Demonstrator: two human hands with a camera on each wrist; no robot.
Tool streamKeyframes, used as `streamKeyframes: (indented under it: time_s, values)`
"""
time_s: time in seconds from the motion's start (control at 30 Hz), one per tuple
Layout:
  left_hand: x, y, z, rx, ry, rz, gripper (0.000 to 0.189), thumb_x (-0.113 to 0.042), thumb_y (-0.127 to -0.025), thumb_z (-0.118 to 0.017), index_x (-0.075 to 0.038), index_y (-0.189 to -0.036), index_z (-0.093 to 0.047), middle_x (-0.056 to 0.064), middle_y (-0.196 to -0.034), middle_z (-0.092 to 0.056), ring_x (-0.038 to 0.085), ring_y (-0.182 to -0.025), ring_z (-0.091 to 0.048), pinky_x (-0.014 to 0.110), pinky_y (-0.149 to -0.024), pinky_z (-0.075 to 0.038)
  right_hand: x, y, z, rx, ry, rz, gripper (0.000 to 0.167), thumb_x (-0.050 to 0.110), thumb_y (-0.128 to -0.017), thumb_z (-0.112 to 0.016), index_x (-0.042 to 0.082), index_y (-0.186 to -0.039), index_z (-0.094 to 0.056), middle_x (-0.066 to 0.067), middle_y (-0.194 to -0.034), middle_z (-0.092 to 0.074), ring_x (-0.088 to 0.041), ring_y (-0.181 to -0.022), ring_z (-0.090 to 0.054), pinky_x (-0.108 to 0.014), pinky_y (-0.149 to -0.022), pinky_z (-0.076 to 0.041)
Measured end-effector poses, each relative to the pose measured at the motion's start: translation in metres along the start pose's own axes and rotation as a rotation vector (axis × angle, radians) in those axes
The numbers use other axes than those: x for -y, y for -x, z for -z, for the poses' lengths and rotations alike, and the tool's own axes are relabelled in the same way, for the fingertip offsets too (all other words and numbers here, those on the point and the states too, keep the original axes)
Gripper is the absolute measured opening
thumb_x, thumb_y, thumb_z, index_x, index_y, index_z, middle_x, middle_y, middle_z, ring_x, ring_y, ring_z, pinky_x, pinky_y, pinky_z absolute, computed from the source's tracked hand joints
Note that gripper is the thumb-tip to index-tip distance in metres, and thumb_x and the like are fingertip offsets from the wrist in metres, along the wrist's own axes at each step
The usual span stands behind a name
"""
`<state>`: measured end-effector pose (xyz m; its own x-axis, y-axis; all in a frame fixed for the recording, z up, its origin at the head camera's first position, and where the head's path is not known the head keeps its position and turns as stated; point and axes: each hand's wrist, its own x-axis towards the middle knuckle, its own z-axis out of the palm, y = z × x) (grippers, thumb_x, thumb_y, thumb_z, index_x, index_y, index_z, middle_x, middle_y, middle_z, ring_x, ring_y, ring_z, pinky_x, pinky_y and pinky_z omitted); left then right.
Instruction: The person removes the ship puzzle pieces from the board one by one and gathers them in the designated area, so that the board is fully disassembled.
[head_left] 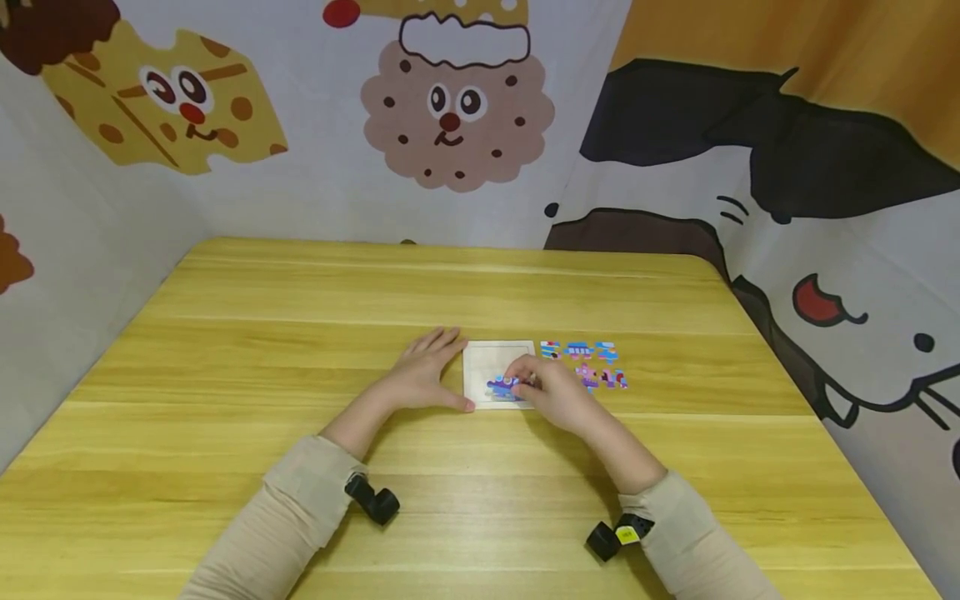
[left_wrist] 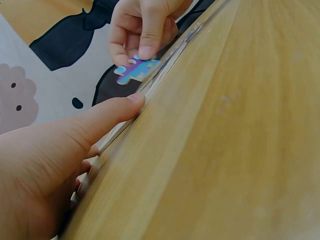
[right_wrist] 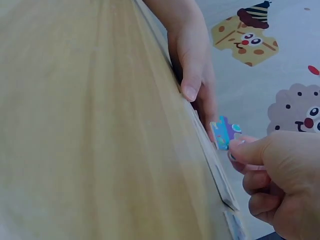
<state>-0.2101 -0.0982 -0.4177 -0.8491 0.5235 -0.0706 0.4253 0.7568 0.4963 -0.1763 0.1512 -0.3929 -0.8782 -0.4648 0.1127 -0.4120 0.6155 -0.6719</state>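
Note:
A white square puzzle board [head_left: 487, 357] with a raised border lies on the wooden table. My left hand [head_left: 426, 373] rests along its left edge, thumb at the near left corner and straight fingers spread beyond the far one. Between thumb and fingers my right hand [head_left: 558, 392] pinches a blue and purple jigsaw piece [head_left: 501, 387], seen tilted just over the board in the left wrist view. In the right wrist view the jigsaw piece [right_wrist: 225, 132] stands close to the left fingers. The right fingers cover part of it.
Several colourful jigsaw pieces [head_left: 579, 350] lie to the right of the board, some partly behind the right hand. Each sleeve carries a black wrist camera [head_left: 372, 500]. A cartoon-printed curtain [head_left: 315, 200] hangs behind the table [head_left: 450, 287] and along its sides.

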Motion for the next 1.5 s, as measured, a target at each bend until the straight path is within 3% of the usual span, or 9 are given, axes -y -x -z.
streamKeyframes:
  time_s: [0.17, 0.37, 0.63, 0.77, 1.0, 1.17, 1.33, 1.5]
  values:
    - [0.001, -0.001, 0.0, 0.004, -0.008, -0.003, 0.114, -0.071, -0.067, -0.07, -0.015, -0.154, -0.021, 0.005, -0.16, -0.007, 0.028, -0.145, 0.001, 0.051, -0.113, 0.0, 0.0, 0.001, 0.009, -0.049, -0.08, 0.005, 0.013, 0.005, -0.087, -0.07, 0.011, -0.097, -0.069, 0.0, -0.086, -0.065, -0.014, -0.056, -0.043, -0.025, -0.046, -0.038]
    - [0.0, 0.0, 0.001, 0.013, -0.004, -0.002, 0.113, -0.07, -0.068, -0.07, -0.015, -0.154, -0.02, 0.005, -0.16, -0.006, 0.028, -0.145, 0.002, 0.051, -0.113, 0.001, -0.001, 0.005, 0.021, -0.089, -0.111, -0.045, 0.012, 0.008, -0.086, -0.071, 0.014, -0.097, -0.072, 0.001, -0.083, -0.065, -0.013, -0.05, -0.035, -0.023, -0.041, -0.029]
    - [-0.001, 0.001, 0.0, 0.02, -0.001, -0.001, 0.112, -0.068, -0.069, -0.07, -0.015, -0.154, -0.02, 0.004, -0.16, -0.005, 0.027, -0.144, 0.003, 0.051, -0.113, 0.001, -0.01, 0.014, 0.03, -0.085, -0.146, -0.088, 0.014, 0.008, -0.086, -0.071, 0.016, -0.096, -0.075, 0.0, -0.08, -0.064, -0.013, -0.046, -0.037, -0.023, -0.039, -0.031]
    - [-0.002, 0.001, 0.0, 0.019, 0.001, 0.001, 0.112, -0.068, -0.07, -0.071, -0.016, -0.154, -0.019, 0.004, -0.16, -0.004, 0.027, -0.144, 0.003, 0.051, -0.113, 0.001, -0.017, 0.021, 0.033, -0.075, -0.171, -0.072, 0.013, 0.004, -0.086, -0.07, 0.011, -0.097, -0.075, -0.003, -0.085, -0.065, -0.012, -0.047, -0.037, -0.022, -0.04, -0.032]
    - [-0.003, 0.001, 0.001, 0.014, -0.001, 0.0, 0.112, -0.068, -0.069, -0.071, -0.015, -0.154, -0.02, 0.004, -0.16, -0.005, 0.027, -0.145, 0.003, 0.052, -0.113, 0.001, -0.029, 0.034, 0.042, -0.089, -0.188, -0.044, 0.016, -0.001, -0.086, -0.068, 0.006, -0.099, -0.074, -0.011, -0.108, -0.066, -0.009, -0.051, -0.035, -0.021, -0.044, -0.031]
    - [-0.002, 0.001, 0.001, 0.02, -0.001, 0.001, 0.112, -0.069, -0.069, -0.07, -0.016, -0.154, -0.019, 0.004, -0.16, -0.005, 0.026, -0.145, 0.003, 0.051, -0.113, 0.001, -0.039, 0.042, 0.05, -0.09, -0.209, -0.063, 0.015, -0.001, -0.085, -0.069, 0.003, -0.099, -0.073, -0.01, -0.095, -0.066, -0.01, -0.057, -0.039, -0.021, -0.047, -0.033]
    - [-0.001, 0.001, 0.001, 0.014, 0.003, -0.002, 0.113, -0.069, -0.069, -0.071, -0.015, -0.154, -0.02, 0.004, -0.16, -0.005, 0.027, -0.145, 0.003, 0.052, -0.113, 0.001, -0.05, 0.05, 0.057, -0.097, -0.217, -0.09, 0.014, 0.001, -0.085, -0.07, 0.001, -0.099, -0.072, -0.007, -0.079, -0.058, -0.008, -0.053, -0.034, -0.021, -0.045, -0.03]
    - [0.0, 0.0, 0.001, 0.009, 0.001, -0.008, 0.113, -0.068, -0.069, -0.071, -0.014, -0.154, -0.02, 0.005, -0.16, -0.006, 0.027, -0.145, 0.002, 0.052, -0.113, 0.001, -0.06, 0.056, 0.064, -0.087, -0.207, -0.085, 0.014, -0.002, -0.084, -0.069, -0.002, -0.097, -0.072, -0.003, -0.074, -0.059, -0.007, -0.054, -0.039, -0.021, -0.045, -0.034]
